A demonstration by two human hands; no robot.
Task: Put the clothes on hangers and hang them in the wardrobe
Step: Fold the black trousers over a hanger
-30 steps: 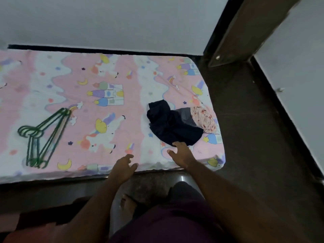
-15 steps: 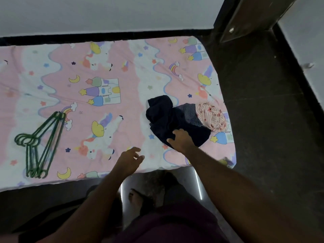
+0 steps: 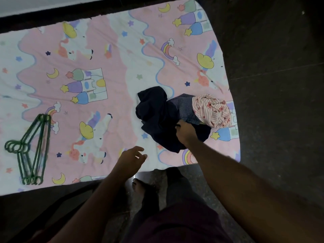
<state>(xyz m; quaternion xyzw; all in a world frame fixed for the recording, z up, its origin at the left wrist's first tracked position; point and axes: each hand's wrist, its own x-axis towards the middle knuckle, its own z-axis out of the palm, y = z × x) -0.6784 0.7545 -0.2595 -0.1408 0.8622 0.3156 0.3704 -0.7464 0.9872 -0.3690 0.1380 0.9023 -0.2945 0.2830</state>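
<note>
Green hangers [image 3: 29, 149] lie stacked at the bed's [image 3: 122, 71] left, the left hand [image 3: 130, 159] hovers with fingers loosely spread, and the right hand [image 3: 185, 132] grips the dark garment [image 3: 157, 116] beside a pink striped one [image 3: 212, 111].

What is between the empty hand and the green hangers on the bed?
Nothing visible. The left hand hovers open near the bed's front edge, and only bare bedsheet lies between it and the green hangers far to its left. The right hand is busy gripping the dark garment.
</note>
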